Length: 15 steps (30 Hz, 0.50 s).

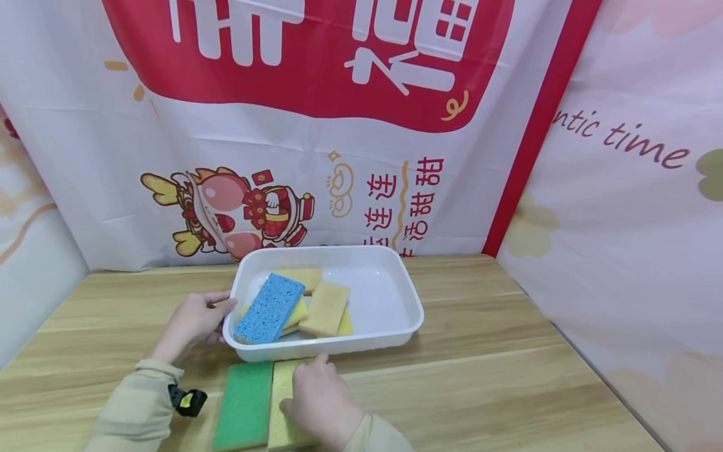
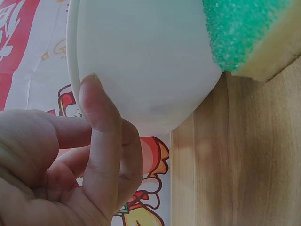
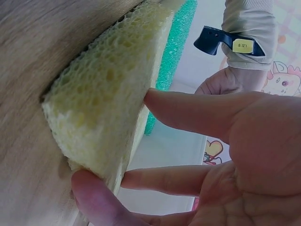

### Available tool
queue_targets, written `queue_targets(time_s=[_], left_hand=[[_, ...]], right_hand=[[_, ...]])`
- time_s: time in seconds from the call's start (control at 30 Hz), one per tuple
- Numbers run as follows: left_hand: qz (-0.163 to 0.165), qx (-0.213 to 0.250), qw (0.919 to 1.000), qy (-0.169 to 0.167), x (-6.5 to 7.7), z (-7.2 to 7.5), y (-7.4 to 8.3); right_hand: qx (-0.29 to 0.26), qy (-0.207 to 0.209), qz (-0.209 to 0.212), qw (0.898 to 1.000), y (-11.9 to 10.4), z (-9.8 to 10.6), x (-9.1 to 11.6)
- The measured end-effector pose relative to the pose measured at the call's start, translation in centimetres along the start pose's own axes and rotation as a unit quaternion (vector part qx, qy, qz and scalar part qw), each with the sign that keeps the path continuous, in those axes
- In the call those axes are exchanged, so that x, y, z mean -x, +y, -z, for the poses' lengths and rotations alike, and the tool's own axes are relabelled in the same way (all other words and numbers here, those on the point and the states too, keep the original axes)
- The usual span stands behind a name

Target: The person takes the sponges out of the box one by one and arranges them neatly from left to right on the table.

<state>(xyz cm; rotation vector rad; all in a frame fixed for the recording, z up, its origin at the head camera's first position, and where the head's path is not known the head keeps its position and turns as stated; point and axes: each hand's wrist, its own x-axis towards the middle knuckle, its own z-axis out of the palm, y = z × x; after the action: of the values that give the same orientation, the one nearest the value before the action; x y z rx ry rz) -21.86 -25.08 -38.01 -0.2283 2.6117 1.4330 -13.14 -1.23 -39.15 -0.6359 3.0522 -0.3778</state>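
Centrally in the head view, a tray (image 1: 350, 344) is set on the surface (image 1: 480, 383); a blue sponge (image 1: 271, 309) and pale sponges (image 1: 326, 307) are contained toward its left side. Its left end is grasped by the left hand (image 1: 194, 317). In front of the tray, a yellow sponge (image 1: 280, 405) is covered partly by the right hand (image 1: 323, 392), beside a green sponge (image 1: 243, 405).

In the left wrist view, the left grip is closed at the tray's rim.

In the right wrist view, the yellow sponge is pinched between thumb and fingers.
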Motion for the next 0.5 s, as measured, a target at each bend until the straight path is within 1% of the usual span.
queue_targets(time_s=[0.5], left_hand=[[-0.012,0.005,0.9999,0.004,0.1,-0.11,-0.1]], right_hand=[[0.001,0.003,0.0,1.0,0.1,-0.12,-0.09]])
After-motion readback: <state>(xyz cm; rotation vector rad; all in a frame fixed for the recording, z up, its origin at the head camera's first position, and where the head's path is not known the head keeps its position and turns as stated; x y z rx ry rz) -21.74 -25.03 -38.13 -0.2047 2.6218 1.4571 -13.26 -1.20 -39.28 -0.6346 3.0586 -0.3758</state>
